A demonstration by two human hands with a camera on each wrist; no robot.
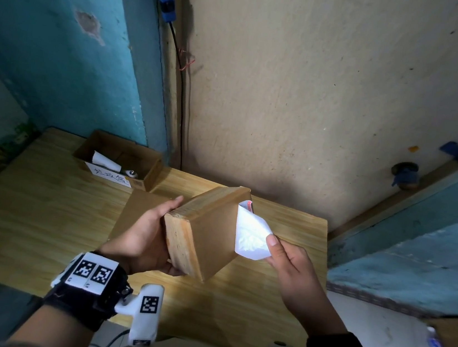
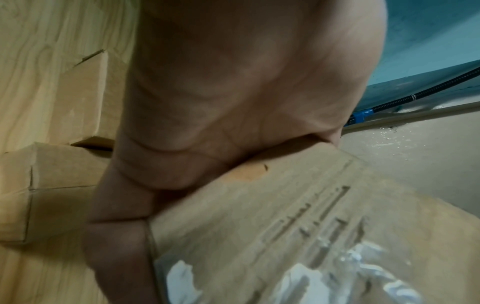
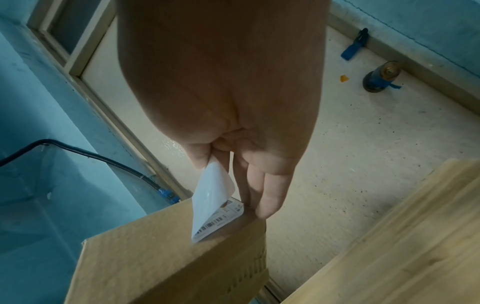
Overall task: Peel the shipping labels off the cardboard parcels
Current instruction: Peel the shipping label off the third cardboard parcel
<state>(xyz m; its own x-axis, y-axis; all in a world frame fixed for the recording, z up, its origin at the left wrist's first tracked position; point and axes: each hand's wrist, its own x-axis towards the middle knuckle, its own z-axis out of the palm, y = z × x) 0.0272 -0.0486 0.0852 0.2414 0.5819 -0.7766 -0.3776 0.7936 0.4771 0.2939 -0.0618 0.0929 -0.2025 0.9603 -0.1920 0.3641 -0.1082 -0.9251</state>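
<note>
My left hand (image 1: 153, 230) grips a brown cardboard parcel (image 1: 208, 234) by its near end, tilted above the wooden table (image 1: 42, 207). A white shipping label (image 1: 251, 234) is peeled most of the way off the parcel's right face, still stuck at its far corner. My right hand (image 1: 279, 249) pinches the label's free edge between thumb and fingers. In the right wrist view the label (image 3: 215, 201) curls back, its barcode side facing the parcel (image 3: 161, 261). In the left wrist view my palm (image 2: 233, 102) presses the taped parcel face (image 2: 285, 236).
An open cardboard box (image 1: 119, 159) with white paper inside stands at the table's far left corner. A flat piece of cardboard (image 1: 136, 207) lies under the parcel. Walls close in behind; floor lies to the right with a small can (image 1: 405, 174).
</note>
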